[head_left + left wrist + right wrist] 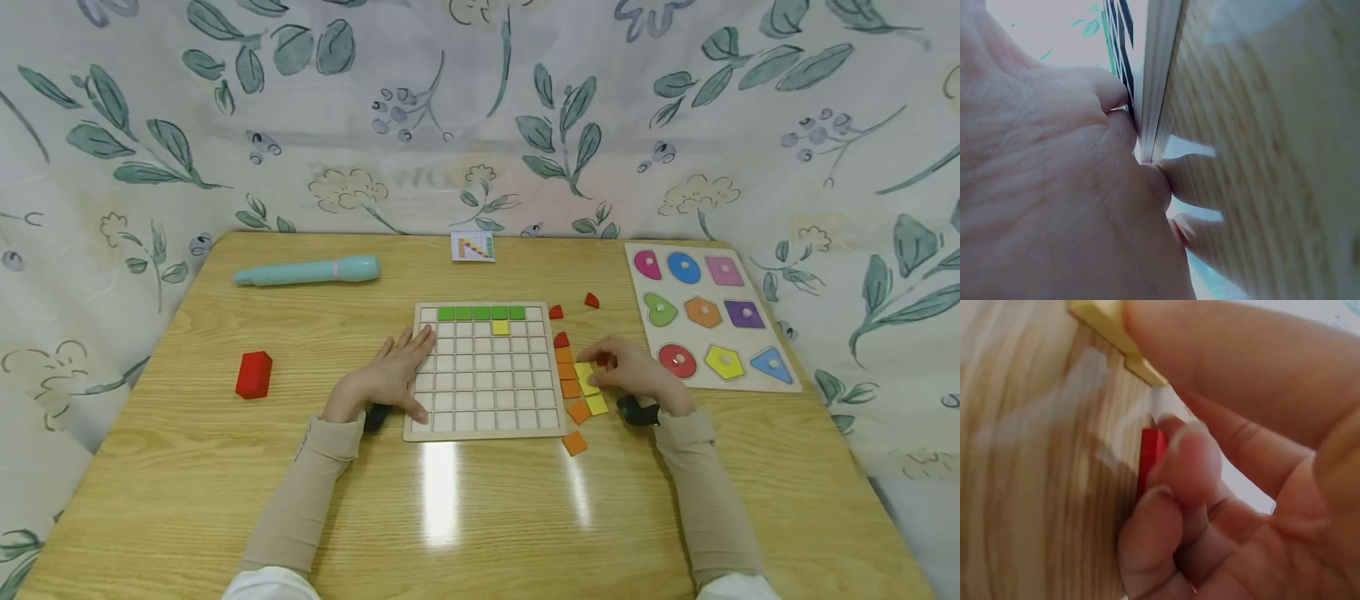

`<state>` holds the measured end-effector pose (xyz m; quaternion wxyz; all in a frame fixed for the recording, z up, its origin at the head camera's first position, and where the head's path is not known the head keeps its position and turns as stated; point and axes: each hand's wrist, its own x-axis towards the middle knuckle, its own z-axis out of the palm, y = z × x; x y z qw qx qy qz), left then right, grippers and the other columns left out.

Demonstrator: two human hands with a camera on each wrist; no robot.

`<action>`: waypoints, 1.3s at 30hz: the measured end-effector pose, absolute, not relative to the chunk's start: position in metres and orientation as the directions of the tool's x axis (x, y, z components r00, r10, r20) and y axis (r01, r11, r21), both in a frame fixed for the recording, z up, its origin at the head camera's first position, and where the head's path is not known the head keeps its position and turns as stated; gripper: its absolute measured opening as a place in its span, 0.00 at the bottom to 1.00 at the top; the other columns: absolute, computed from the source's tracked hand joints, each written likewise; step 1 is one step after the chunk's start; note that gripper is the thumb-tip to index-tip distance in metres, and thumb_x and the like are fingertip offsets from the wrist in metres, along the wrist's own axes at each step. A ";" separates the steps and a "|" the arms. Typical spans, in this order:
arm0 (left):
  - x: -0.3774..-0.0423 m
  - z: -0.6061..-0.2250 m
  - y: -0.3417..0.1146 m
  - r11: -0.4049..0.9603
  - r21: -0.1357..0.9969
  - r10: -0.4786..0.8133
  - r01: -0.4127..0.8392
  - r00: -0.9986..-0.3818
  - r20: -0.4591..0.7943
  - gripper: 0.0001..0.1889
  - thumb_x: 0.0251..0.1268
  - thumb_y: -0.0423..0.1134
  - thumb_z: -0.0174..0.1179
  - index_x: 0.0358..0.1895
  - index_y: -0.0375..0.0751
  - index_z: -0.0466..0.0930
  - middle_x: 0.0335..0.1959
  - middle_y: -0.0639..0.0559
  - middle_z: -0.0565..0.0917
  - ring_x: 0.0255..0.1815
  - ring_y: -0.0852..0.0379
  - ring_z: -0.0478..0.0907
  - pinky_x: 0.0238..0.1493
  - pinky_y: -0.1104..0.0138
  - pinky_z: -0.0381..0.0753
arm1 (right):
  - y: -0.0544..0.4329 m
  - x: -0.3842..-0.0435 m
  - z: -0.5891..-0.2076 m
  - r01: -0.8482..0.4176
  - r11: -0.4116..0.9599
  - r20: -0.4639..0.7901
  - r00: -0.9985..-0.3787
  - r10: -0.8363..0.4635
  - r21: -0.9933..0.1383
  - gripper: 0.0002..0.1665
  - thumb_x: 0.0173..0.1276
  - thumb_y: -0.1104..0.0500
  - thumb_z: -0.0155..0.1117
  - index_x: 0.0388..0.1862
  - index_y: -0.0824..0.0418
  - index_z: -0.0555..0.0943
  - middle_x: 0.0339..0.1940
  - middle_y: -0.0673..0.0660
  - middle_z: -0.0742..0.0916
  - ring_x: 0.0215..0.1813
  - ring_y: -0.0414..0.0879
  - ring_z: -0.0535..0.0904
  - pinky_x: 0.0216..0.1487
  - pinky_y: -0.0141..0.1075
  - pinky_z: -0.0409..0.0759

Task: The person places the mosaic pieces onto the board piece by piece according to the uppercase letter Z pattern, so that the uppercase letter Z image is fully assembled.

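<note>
My left hand (390, 375) lies with fingers spread on the left edge of a gridded wooden board (485, 436). Several green square tiles (482, 313) line its top row, with one yellow square tile (500, 327) beneath them. To the board's right, my right hand (633, 368) pinches a yellow tile (583, 367) between thumb and forefinger; in the right wrist view a digit touches this yellow tile (1100, 315). Other yellow tiles (597, 405) lie beside it, next to orange tiles (567, 372). A red piece (1150, 453) shows behind the curled fingers.
Red quarter-round pieces (592, 300) lie right of the board. A shape puzzle (712, 317) sits at the right. A small pattern card (473, 247) is at the back edge. On the left are a turquoise stick-shaped object (307, 272) and a red block (254, 374).
</note>
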<state>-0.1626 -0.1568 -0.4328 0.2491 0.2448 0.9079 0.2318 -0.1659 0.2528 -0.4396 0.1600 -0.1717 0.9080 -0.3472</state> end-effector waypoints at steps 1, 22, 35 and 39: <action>-0.163 -0.433 -0.157 0.772 0.543 0.560 0.330 -0.757 -0.337 0.72 0.34 0.51 0.78 0.78 0.38 0.32 0.80 0.42 0.31 0.79 0.39 0.23 0.76 0.42 0.24 | 0.251 -0.166 -0.440 -0.202 0.709 -0.169 -0.894 -0.415 -0.676 0.19 0.61 0.61 0.69 0.51 0.63 0.82 0.45 0.61 0.82 0.38 0.46 0.70 0.38 0.32 0.71; -0.163 -0.432 -0.157 0.775 0.534 0.561 0.338 -0.758 -0.334 0.72 0.34 0.51 0.78 0.78 0.36 0.32 0.80 0.40 0.32 0.79 0.37 0.24 0.76 0.41 0.25 | 0.234 -0.192 -0.447 -0.014 0.701 -0.166 -0.968 -0.188 -0.713 0.14 0.63 0.63 0.67 0.44 0.67 0.74 0.39 0.61 0.80 0.41 0.51 0.72 0.42 0.34 0.70; -0.163 -0.435 -0.158 0.771 0.546 0.562 0.328 -0.754 -0.340 0.73 0.33 0.52 0.78 0.78 0.38 0.32 0.80 0.42 0.31 0.79 0.39 0.23 0.76 0.43 0.24 | 0.200 -0.216 -0.443 0.096 0.638 -0.147 -0.989 -0.027 -0.764 0.14 0.64 0.59 0.67 0.45 0.65 0.75 0.41 0.61 0.81 0.39 0.49 0.73 0.38 0.32 0.71; -0.164 -0.434 -0.157 0.776 0.541 0.558 0.325 -0.754 -0.347 0.72 0.34 0.53 0.78 0.78 0.38 0.31 0.80 0.44 0.30 0.79 0.40 0.22 0.76 0.43 0.23 | 0.194 -0.216 -0.446 0.143 0.517 -0.157 -0.987 0.016 -0.844 0.14 0.69 0.60 0.61 0.49 0.66 0.77 0.44 0.63 0.84 0.33 0.43 0.77 0.31 0.28 0.76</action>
